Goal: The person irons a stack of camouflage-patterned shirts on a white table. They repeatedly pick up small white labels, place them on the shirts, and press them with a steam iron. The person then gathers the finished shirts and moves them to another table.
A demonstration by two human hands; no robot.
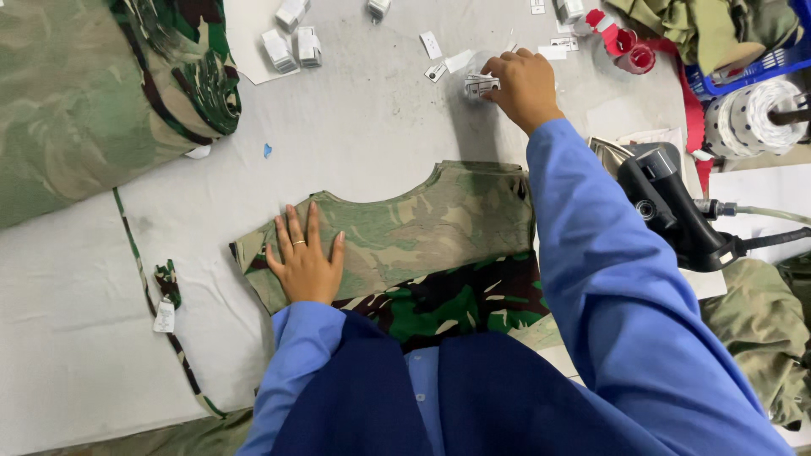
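Left hand flat on camouflage panel; right hand on a bundle of tags.

Left hand [304, 262] spread, pressed on the near-left part of the panel [422, 228], which lies mid-surface [363, 127]. Right hand [524, 84] reaches far, fingers closed around a small white tag bundle [480, 85]. More bundles [291, 46] lie far left. Blue basket [760, 63], far right, holds olive cloth [701, 25]. Two red cups [632, 49] just left of it, contents unclear.
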